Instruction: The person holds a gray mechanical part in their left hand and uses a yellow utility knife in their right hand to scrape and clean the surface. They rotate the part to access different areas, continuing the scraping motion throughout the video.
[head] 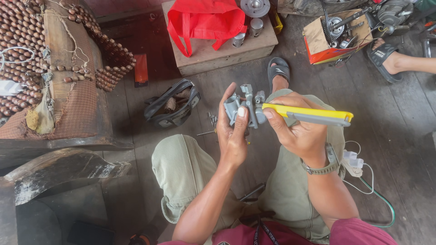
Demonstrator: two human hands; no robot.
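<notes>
My left hand (pixel 232 131) grips a small grey metal carburetor-like part (pixel 245 106), thumb laid over its front. My right hand (pixel 297 131) holds a yellow and grey handled tool (pixel 309 115) lying sideways, its tip touching the right side of the grey part. Both hands hover above my knees in light green trousers, over a dark wooden floor. A watch sits on my right wrist.
A wooden box (pixel 218 52) with a red bag (pixel 204 20) and metal cylinders stands ahead. A dark pouch (pixel 172 106) lies left. A cardboard box of engine parts (pixel 336 38) and another person's sandalled foot (pixel 390 59) are at right. Screws lie near my left hand.
</notes>
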